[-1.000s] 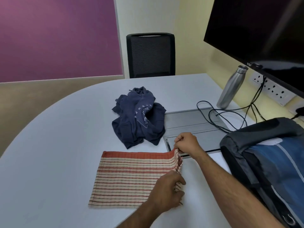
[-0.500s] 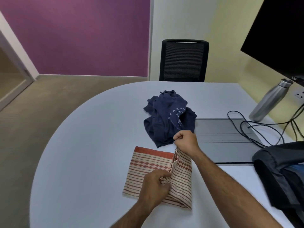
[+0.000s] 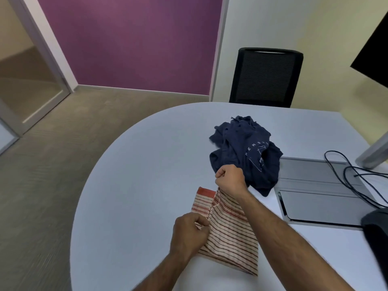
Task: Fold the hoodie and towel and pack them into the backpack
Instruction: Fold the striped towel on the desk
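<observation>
Lower centre of the frame: a red-striped beige cotton towel (image 3: 228, 234) lies partly folded on the white rounded bench (image 3: 136, 185). The right hand (image 3: 230, 178) pinches the towel's far edge, raised off the surface; the left hand (image 3: 190, 233) pinches its near edge — both with fingers curled round cloth. Just above the right hand, a crumpled navy printed hoodie (image 3: 245, 148) sits in a heap. At the lower right edge — a dark backpack (image 3: 375, 234), mostly cut off, beside a grey flat panel (image 3: 315, 196).
</observation>
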A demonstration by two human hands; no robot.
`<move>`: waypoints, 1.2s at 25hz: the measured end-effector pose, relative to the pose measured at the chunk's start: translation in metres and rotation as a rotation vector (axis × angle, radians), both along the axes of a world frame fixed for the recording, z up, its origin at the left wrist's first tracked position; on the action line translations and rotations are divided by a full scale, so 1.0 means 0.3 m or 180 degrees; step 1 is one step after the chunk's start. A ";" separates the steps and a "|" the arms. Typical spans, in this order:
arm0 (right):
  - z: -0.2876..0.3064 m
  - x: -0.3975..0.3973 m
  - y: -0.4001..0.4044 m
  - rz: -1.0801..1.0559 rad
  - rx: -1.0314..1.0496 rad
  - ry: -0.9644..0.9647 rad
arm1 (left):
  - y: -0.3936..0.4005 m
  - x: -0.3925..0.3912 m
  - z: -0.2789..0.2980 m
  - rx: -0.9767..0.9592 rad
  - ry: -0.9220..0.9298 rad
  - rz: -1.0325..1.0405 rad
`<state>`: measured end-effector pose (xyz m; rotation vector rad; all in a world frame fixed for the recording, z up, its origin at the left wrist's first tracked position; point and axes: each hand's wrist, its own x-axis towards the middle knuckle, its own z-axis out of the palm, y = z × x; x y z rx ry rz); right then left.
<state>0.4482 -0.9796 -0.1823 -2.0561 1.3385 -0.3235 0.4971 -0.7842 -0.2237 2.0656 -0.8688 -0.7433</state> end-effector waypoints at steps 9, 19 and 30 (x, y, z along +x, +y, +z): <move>-0.117 0.140 0.030 0.0172 0.0175 0.0117 | 0.027 0.115 -0.082 0.0304 -0.0029 0.0139; -0.241 0.041 0.121 0.0129 0.0319 -0.0152 | 0.032 0.179 -0.181 0.0685 -0.0703 -0.0037; -0.482 -0.368 0.312 0.0614 -0.0844 0.1024 | -0.054 0.203 -0.334 0.0217 -0.2573 -0.2458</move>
